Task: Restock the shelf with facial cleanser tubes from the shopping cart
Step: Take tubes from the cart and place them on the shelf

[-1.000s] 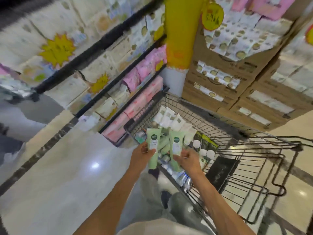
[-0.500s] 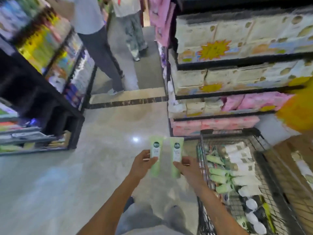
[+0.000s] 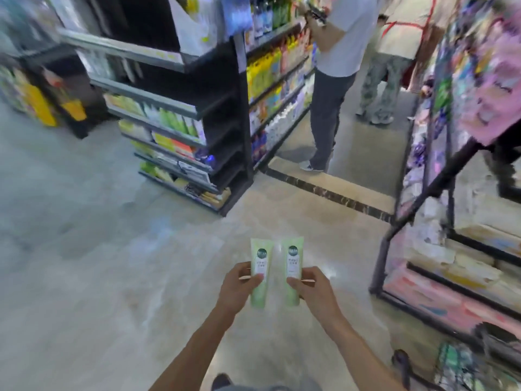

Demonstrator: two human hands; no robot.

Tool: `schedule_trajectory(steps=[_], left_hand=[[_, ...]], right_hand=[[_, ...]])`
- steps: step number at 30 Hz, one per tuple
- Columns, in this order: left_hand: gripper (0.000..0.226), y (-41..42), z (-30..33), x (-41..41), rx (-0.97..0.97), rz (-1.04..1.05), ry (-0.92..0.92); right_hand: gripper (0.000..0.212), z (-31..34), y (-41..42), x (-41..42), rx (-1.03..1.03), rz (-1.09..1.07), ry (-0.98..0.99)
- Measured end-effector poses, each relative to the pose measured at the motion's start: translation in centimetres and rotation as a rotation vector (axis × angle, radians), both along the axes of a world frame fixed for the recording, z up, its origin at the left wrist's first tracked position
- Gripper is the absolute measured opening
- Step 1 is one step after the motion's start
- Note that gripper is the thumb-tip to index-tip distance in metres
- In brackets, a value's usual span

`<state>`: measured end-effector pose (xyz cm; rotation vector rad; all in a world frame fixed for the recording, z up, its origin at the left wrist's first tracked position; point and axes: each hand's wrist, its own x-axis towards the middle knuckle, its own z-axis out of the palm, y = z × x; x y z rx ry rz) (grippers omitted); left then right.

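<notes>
I hold two pale green cleanser tubes upright and side by side over the floor. My left hand point(image 3: 239, 286) grips the left tube point(image 3: 260, 273) around its lower half, thumb on the front label. My right hand point(image 3: 314, 287) grips the right tube point(image 3: 292, 270) the same way. A black shelf unit point(image 3: 197, 114) with grey shelf edges stands ahead to the left, with green tubes and boxes on its middle shelves. Only a corner of the shopping cart point(image 3: 462, 365) shows at the bottom right, with green packs inside.
Two people point(image 3: 332, 88) stand in the aisle ahead, past a dark floor strip point(image 3: 329, 194). A black rack point(image 3: 439, 170) of pink and white packs lines the right side. Pale tiled floor point(image 3: 112, 263) stretches between me and the shelf unit.
The view has swung left, away from the cart and the tissue shelves, towards the black shelf unit. Both hands keep their tubes, still held upright in front of me.
</notes>
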<state>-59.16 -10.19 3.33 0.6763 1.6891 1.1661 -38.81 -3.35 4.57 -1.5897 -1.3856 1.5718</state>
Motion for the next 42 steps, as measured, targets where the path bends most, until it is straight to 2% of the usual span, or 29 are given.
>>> schedule_trajectory(steps=[7, 12, 18, 26, 32, 42], left_hand=[[0.034, -5.0, -0.4, -14.7, 0.041, 0.206, 0.016], [0.023, -7.8, -0.1, -23.1, 0.056, 0.364, 0.002], [0.028, -8.3, -0.1, -32.7, 0.05, 0.522, 0.012], [0.027, -2.3, 0.1, -47.5, 0.035, 0.633, 0.043], [0.028, 4.7, 1.2, -59.9, 0.023, 0.673, 0.049], [0.026, 15.3, 1.1, -77.8, 0.074, 0.63, 0.0]], right_hand=[[0.027, 0.3, -1.7, -16.3, 0.035, 0.157, 0.039], [0.023, 0.7, -1.9, -26.7, 0.048, 0.294, 0.063], [0.025, -0.2, 0.6, -39.2, 0.051, 0.439, 0.033], [0.027, -1.9, 8.3, -56.0, 0.035, 0.565, 0.037], [0.027, -0.6, 15.8, -68.7, 0.027, 0.602, 0.024], [0.028, 1.0, 25.3, -85.7, 0.061, 0.529, 0.001]])
